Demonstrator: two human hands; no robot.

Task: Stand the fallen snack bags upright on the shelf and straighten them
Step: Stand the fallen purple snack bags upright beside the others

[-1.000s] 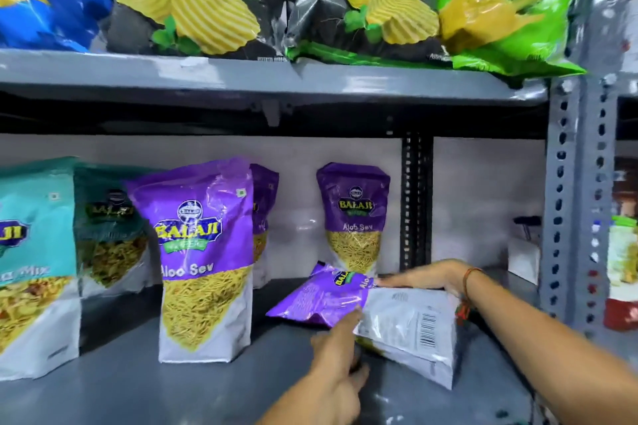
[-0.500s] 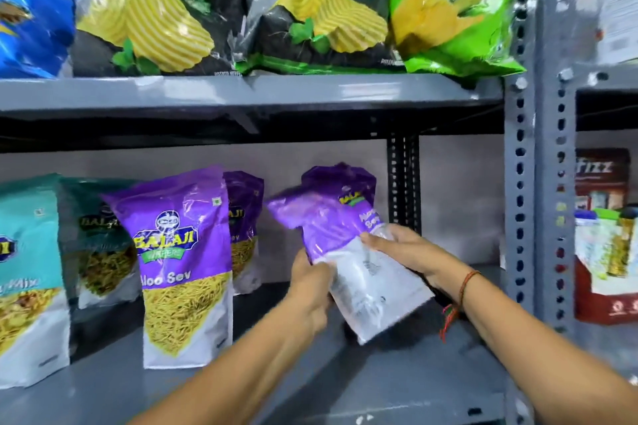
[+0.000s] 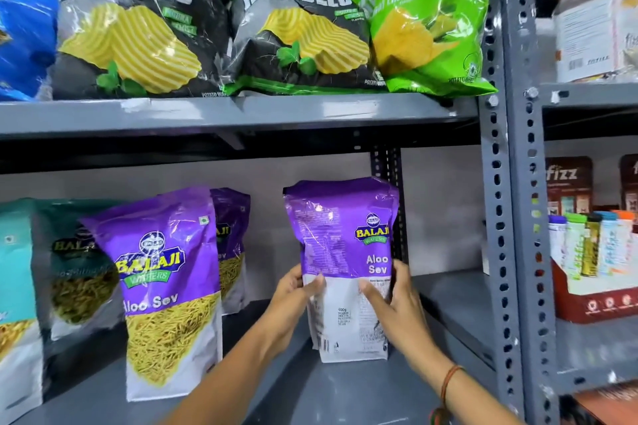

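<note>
A purple Aloo Sev bag (image 3: 345, 245) stands upright on the grey lower shelf (image 3: 345, 393), its back panel turned toward me. My left hand (image 3: 293, 300) grips its left edge and my right hand (image 3: 393, 307) grips its right edge, thumbs on the white lower part. To the left, another purple Aloo Sev bag (image 3: 165, 290) stands upright near the front, with a third purple bag (image 3: 233, 245) upright behind it.
Teal mix bags (image 3: 20, 290) and a dark green bag (image 3: 81, 269) stand at the left. Chip bags (image 3: 138, 28) fill the upper shelf. A perforated grey post (image 3: 507, 217) bounds the right side; beyond it sit a red carton of tubes (image 3: 593, 272) and a jar (image 3: 597, 17).
The purple bag went from lying flat on the shelf to being lifted and tilted, and now stands upright between both hands. The view has shifted closer and upward.
</note>
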